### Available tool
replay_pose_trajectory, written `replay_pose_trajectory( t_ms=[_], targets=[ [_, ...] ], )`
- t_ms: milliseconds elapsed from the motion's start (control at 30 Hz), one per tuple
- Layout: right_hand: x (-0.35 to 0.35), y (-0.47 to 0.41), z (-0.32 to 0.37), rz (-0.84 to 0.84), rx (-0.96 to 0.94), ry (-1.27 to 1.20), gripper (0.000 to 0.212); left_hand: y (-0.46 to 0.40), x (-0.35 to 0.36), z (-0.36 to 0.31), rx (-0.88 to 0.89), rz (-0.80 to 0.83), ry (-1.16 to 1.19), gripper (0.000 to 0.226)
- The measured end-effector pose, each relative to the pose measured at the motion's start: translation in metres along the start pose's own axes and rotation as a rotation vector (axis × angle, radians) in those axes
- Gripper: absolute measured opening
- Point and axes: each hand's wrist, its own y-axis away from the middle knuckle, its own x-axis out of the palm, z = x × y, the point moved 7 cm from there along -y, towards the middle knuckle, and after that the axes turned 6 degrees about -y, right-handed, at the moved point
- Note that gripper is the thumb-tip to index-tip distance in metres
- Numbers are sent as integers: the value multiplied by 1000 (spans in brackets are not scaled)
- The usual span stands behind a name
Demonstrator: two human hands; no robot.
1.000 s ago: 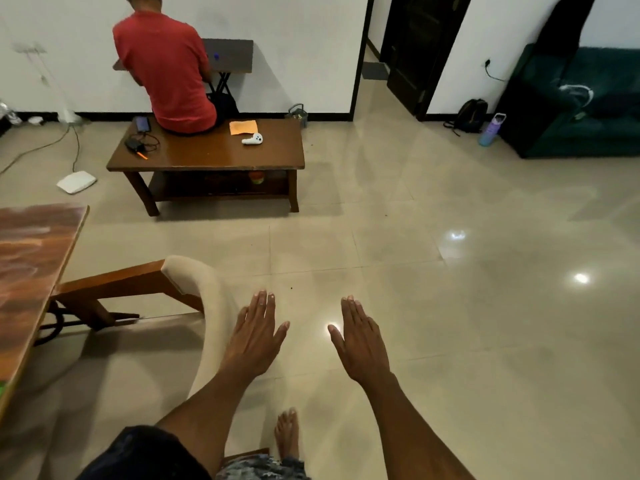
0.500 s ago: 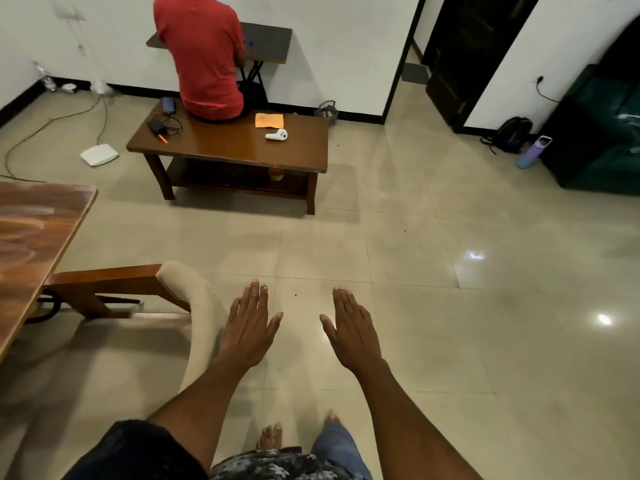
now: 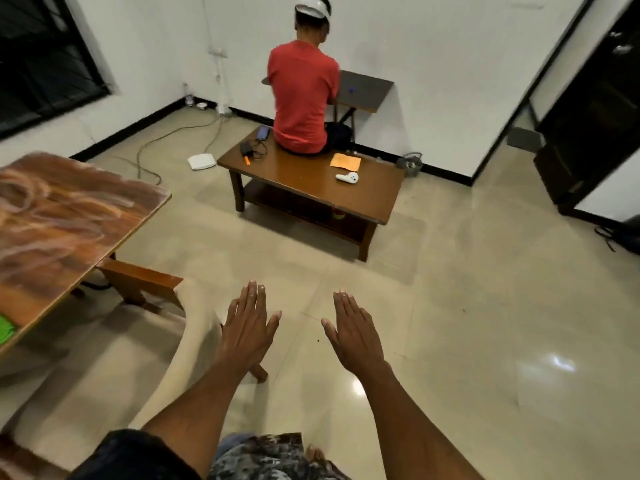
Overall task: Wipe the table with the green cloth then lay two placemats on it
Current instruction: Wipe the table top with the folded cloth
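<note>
Two hands are held out in front of the person, palms down and fingers straight: the left hand (image 3: 247, 327) and the right hand (image 3: 353, 329) hang side by side over the tiled floor (image 3: 467, 306), apart from each other and touching nothing. Neither holds anything, which suits a moment when the job has not yet begun; they look like hands held ready before walking over to the work. The table (image 3: 69, 216) to be wiped, with its streaky brown top, stands to the left, and only part of it shows. The green cloth (image 3: 5, 332) lies on the table's near edge, right at the left border of the view, so just a sliver of it can be seen; it is well away from both hands. A chair (image 3: 145, 282) with a wooden frame and a pale padded back is tucked in beside the table's near corner, between the left hand and the cloth, and would probably have to be stepped around. No placemats are in view. Further off, another person in a red shirt (image 3: 301, 95) sits on the far edge of a low coffee table (image 3: 311, 185), which also carries an orange paper, a white controller and a phone with cables. The likely first step is to turn left and pick up the cloth.
</note>
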Motion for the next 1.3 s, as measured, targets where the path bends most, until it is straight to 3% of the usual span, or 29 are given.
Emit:
replay_pose_trajectory(
  t_ms=[100,200,367,500,700,967,1133,1300],
  targets=[
    [-11,-18,-5,-11,-19,-7,75,-4,-3,-5,-15,-6,-15,91],
    [5,-23,-8,62,-75,-25,94,1,2,-5,-85,60,-19,102],
    [16,-52,-19,128,-117,-39,101,-18,-1,2,-202,41,-44,108],
    [25,-86,-10,181,-159,-25,121,-34,9,26,-283,48,-29,124],
    [17,-143,13,209,-236,24,72,-69,17,51,-344,52,28,118],
    [-3,-228,57,205,-302,71,95,-127,-5,91,-384,20,34,100],
    [-4,-266,88,213,-356,145,73,-144,-11,119,-429,4,51,99],
    [3,-307,131,258,-468,213,71,-146,-28,164,-554,-52,58,100]
  ],
)
